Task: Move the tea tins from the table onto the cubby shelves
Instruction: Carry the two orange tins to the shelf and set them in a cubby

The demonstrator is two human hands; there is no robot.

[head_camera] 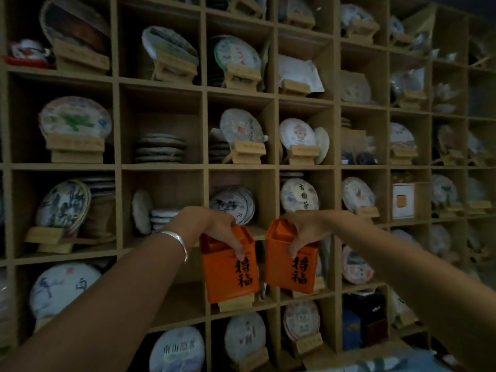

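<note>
Two orange tins carried up to the cubby shelves, one in each hand

The left hand clamps the left tin from above, fingers down its front; the right hand grips the right tin likewise; both tins hang side by side, almost touching, before the shelf, probably so they go in upright, lettering outward.

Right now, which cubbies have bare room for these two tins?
Roomiest: cubby holding only a low stack of tea cakes, bare above. Cubby with leaning cake has open floor at left. Cubbies behind the left tin and right tin are crowded with stands.
</note>
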